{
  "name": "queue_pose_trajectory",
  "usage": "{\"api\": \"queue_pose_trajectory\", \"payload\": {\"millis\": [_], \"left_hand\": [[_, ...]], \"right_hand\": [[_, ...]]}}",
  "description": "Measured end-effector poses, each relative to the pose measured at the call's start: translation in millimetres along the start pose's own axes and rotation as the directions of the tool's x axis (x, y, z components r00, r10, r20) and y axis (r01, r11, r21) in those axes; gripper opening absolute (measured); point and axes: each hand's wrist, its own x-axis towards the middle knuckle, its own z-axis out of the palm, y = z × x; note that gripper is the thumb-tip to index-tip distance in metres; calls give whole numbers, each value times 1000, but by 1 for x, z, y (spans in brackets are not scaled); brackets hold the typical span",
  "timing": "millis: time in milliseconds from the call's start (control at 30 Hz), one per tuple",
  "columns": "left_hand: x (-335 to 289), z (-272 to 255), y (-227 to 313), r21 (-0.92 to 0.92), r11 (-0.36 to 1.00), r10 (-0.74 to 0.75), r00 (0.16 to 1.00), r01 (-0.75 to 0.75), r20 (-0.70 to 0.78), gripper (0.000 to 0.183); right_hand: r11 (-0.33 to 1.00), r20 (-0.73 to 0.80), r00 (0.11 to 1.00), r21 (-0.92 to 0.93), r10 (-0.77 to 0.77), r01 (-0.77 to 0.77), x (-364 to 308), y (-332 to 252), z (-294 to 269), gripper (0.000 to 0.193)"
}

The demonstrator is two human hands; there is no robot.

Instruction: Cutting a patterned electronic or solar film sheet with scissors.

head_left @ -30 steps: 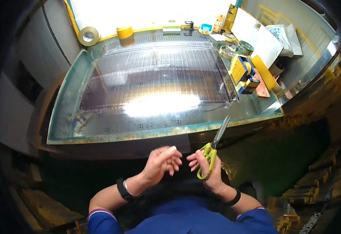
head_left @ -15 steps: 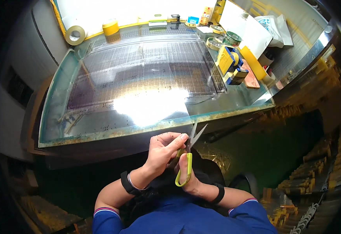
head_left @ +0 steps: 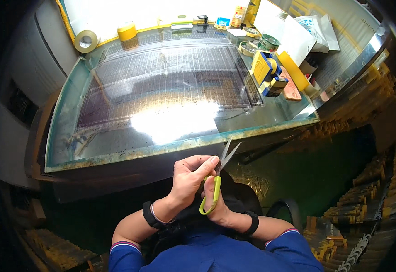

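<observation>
A pair of scissors [head_left: 225,157] with yellow-green handles is in my right hand [head_left: 217,204], the thumb through one loop. Its blades are parted a little and point away from me, just off the table's front edge. Close beside them, my left hand [head_left: 189,177] has thumb and forefinger pressed together in a pinch near the blades' pivot. Whatever lies between those fingertips is too small or too clear to make out. Both hands are in front of my body, short of the glass-topped table [head_left: 270,128].
Dark printed film sheets [head_left: 161,81] lie on the glass under bright glare. A yellow-and-blue tape dispenser [head_left: 267,72] stands at the right, by a pink slab [head_left: 291,86]. Tape rolls [head_left: 86,41] and a yellow roll [head_left: 126,31] sit at the far left. A dark chair [head_left: 288,211] is lower right.
The scissors' blades have drawn slightly closer together, and the lower handle loop has swung a little to the left. My left hand holds nearly the same place.
</observation>
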Motion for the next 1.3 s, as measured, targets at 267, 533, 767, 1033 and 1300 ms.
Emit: {"api": "queue_pose_trajectory", "payload": {"millis": [267,533,767,1033,1300], "left_hand": [[-2,0,-1,-44,998,-35,999,34,-32,18],[-1,-4,1,-50,993,-104,995,104,2,18],[-1,-17,4,-54,992,-113,992,116,55,17],[-4,-30,11,28,996,-83,994,81,71,15],[-7,-35,12,41,990,-141,986,137,92,16]], "right_hand": [[998,-31,999,-58,27,-29,-2,5,2,40],[988,-80,988,-84,-133,126,0,13,2,41],[972,86,991,203,103,-119,-15,6,-13,41],[926,203,920,107,335,-361,-25,-10,-33,40],[944,140,935,-100,326,-314,-27,-13,-38,39]]}}
